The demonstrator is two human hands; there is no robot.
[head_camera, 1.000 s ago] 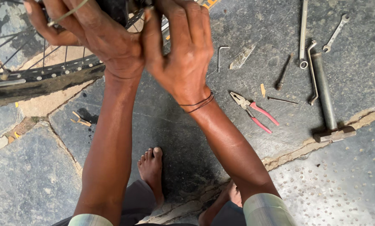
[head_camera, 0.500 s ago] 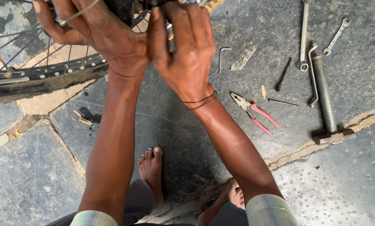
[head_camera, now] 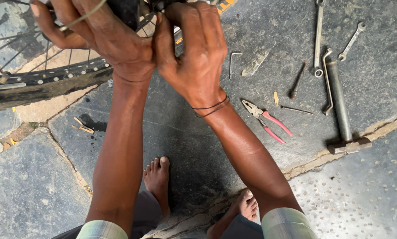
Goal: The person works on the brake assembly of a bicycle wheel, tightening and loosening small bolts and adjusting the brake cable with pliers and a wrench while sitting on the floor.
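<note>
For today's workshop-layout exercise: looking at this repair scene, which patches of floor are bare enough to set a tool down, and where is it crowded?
Bare stone lies at the lower left, below the bicycle wheel and left of the left forearm. The speckled slab at the lower right, below the hammer, is free too. Upper right is crowded: pliers, hex key, spanners. Both hands, left hand and right hand, fill the top centre.

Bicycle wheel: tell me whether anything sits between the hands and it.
Nothing visible does. Both the left hand and the right hand are already on the bicycle wheel near its middle. The pliers and hammer lie aside on the stone floor.
</note>
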